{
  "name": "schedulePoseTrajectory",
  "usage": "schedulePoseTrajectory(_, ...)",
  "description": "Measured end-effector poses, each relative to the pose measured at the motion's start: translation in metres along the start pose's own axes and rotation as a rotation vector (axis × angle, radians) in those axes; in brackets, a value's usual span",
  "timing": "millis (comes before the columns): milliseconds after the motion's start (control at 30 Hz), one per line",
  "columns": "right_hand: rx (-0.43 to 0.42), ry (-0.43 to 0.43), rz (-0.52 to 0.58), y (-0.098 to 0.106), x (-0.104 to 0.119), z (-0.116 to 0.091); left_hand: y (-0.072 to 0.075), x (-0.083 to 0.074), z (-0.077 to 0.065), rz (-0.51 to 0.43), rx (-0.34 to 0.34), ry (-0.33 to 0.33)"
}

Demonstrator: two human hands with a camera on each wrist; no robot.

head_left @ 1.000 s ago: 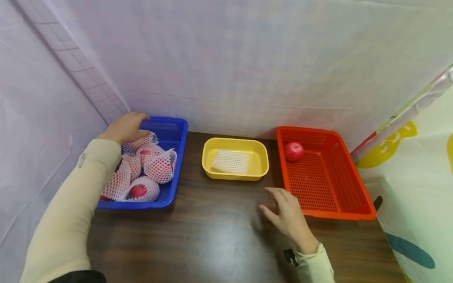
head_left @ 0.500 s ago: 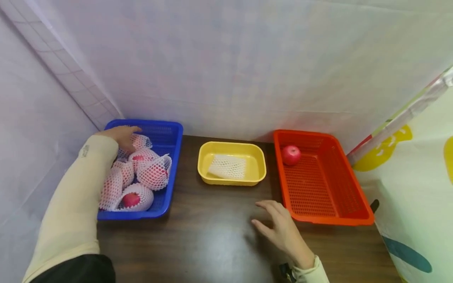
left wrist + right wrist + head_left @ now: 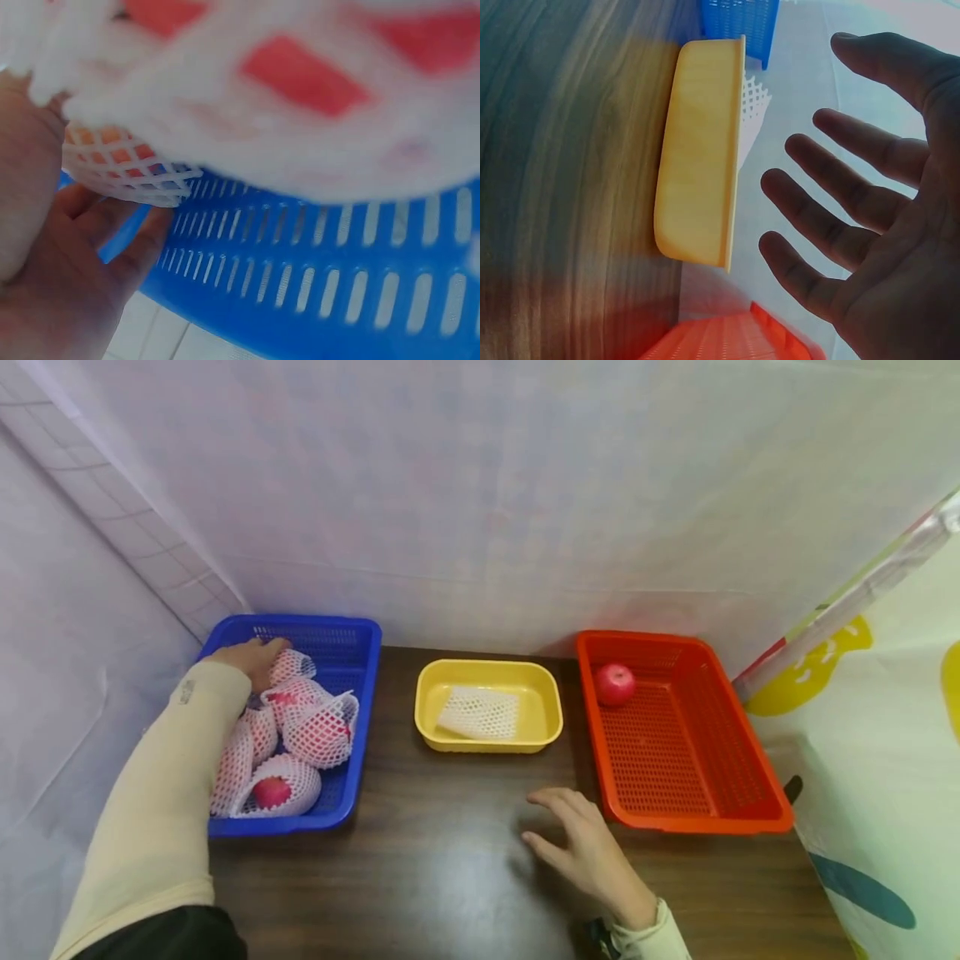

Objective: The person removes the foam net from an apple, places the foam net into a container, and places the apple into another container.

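Deep in the far left corner of the blue basket (image 3: 367, 693), my left hand (image 3: 251, 658) holds an apple in a white foam net (image 3: 124, 161). The left wrist view has the thumb on one side and fingers behind the net. Other netted apples (image 3: 321, 735) lie beside and in front of the hand; one (image 3: 272, 792) shows bare red skin. My right hand (image 3: 588, 852) hovers over the table, fingers spread and holding nothing, in front of the yellow tray and left of the red basket. The right wrist view shows its open palm (image 3: 900, 247).
A yellow tray (image 3: 420, 710) in the middle holds a flat white foam net (image 3: 480, 712). To its right, the red basket (image 3: 660, 760) contains one bare apple (image 3: 615, 684). Brown wooden table (image 3: 420, 877) lies in front; white cloth (image 3: 487, 510) hangs behind.
My left hand has gone lower into the blue basket and closed around a netted apple. The right hand has shifted slightly left and toward me. The head view has shifted slightly.
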State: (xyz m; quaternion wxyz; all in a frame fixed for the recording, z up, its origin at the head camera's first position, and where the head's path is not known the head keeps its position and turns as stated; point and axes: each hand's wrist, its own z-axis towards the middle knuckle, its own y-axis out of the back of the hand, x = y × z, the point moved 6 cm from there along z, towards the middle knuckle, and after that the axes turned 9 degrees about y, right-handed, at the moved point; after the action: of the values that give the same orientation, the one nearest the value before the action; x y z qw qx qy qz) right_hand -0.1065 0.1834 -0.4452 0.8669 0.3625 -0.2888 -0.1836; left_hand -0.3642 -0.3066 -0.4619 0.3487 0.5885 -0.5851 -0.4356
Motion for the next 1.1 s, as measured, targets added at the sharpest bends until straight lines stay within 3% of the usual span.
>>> schedulePoseTrajectory(100,0.002,-0.007,0.008,-0.001,0.000,-0.001,0.002,0.000,0.002,0.024,-0.035,-0.009)
schedulePoseTrajectory(233,0.011,-0.006,0.022,-0.002,-0.002,0.002,0.013,-0.001,-0.006,0.013,-0.093,-0.019)
schedulePoseTrajectory(533,0.010,0.011,0.026,-0.004,-0.006,0.009,0.069,-0.023,-0.039,-0.032,-0.139,-0.013)
schedulePoseTrajectory(667,0.009,-0.002,0.024,-0.005,-0.008,0.010,0.090,-0.046,-0.061,0.013,-0.183,-0.041)
schedulePoseTrajectory(800,0.002,-0.001,0.031,-0.007,-0.010,0.012,0.098,-0.076,-0.090,0.074,-0.225,-0.093)
schedulePoseTrajectory(933,-0.004,0.003,0.043,-0.008,-0.013,0.014,0.093,-0.110,-0.116,0.133,-0.334,-0.177)
schedulePoseTrajectory(1100,-0.005,0.007,0.052,-0.011,-0.014,0.016,0.074,-0.154,-0.141,0.113,-0.435,-0.313)
